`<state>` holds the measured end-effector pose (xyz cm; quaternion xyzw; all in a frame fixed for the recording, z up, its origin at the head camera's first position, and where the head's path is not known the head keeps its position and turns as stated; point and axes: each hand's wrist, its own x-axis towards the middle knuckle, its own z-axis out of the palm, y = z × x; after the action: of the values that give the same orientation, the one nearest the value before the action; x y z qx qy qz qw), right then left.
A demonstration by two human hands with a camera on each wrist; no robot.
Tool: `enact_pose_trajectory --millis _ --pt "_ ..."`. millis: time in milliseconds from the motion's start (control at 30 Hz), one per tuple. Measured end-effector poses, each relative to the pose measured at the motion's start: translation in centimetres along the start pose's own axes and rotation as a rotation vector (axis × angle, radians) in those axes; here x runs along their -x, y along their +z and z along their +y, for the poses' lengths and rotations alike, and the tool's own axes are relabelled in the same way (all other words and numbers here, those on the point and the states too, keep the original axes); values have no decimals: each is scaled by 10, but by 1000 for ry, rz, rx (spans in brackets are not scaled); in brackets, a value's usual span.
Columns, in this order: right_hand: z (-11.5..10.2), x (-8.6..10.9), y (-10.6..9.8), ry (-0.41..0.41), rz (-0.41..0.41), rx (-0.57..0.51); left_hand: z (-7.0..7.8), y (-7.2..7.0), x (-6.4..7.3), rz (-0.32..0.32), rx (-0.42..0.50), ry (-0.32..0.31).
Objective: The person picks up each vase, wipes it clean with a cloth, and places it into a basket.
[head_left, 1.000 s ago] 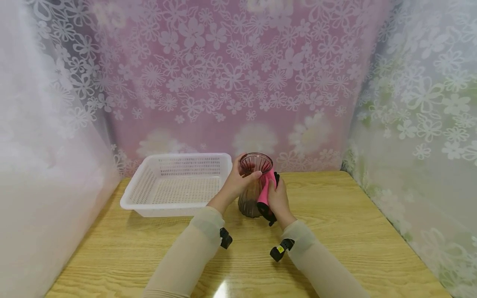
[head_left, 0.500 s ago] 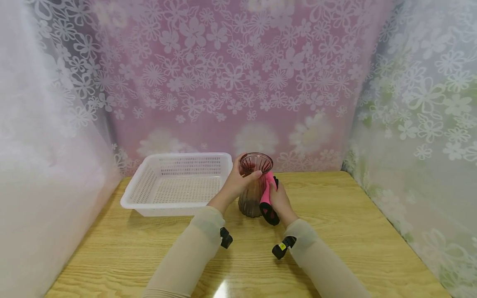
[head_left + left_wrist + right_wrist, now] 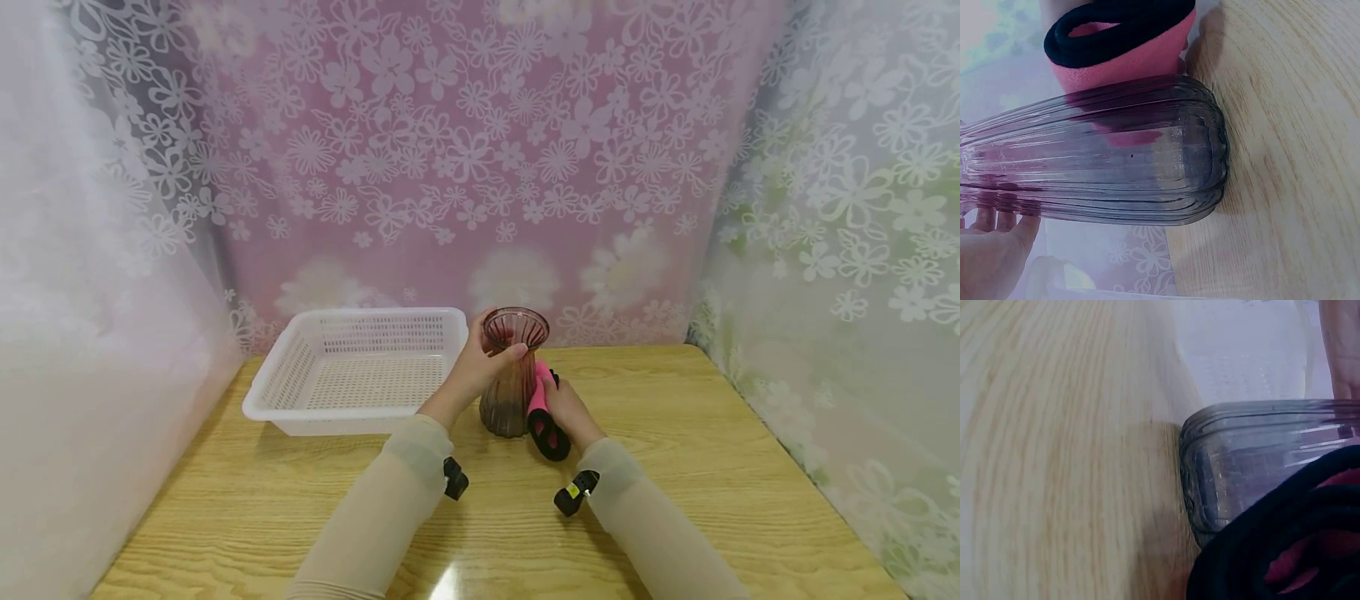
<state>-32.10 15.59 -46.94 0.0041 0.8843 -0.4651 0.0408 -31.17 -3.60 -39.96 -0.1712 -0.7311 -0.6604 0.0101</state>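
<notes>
A purple-tinted ribbed glass vase [image 3: 504, 404] stands on the table in the head view, mouth up. Around its neck, just under the flared rim, my left hand [image 3: 471, 371] holds it. My right hand [image 3: 572, 410] grips a folded pink cloth with black edging [image 3: 538, 398] against the vase's right side. The left wrist view has the cloth [image 3: 1129, 65] touching the lower glass, some pink showing through the vase [image 3: 1135, 162]. In the right wrist view the cloth's black rolled edge [image 3: 1229, 569] covers part of the vase [image 3: 1241, 444]. The right fingers are mostly hidden.
A white perforated plastic basket [image 3: 352, 425] sits left of the vase, close to my left forearm. The wood-grain table [image 3: 675, 500] reaches back to a pink flowered curtain [image 3: 465, 167], with pale curtains on both sides.
My right hand and the cloth have slid down and slightly right along the vase, and more of the black edge faces the camera. The left hand and the vase stay put.
</notes>
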Motion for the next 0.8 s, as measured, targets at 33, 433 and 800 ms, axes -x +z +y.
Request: enact_pose_trajectory --millis 33,433,800 --pt "1 0 -1 5 -8 11 0 0 0 -2 1 -1" --pt "4 -4 -13 -28 -73 94 1 0 1 -13 14 7" --pt "2 0 -27 37 -97 44 4 -3 -2 -49 36 -15"
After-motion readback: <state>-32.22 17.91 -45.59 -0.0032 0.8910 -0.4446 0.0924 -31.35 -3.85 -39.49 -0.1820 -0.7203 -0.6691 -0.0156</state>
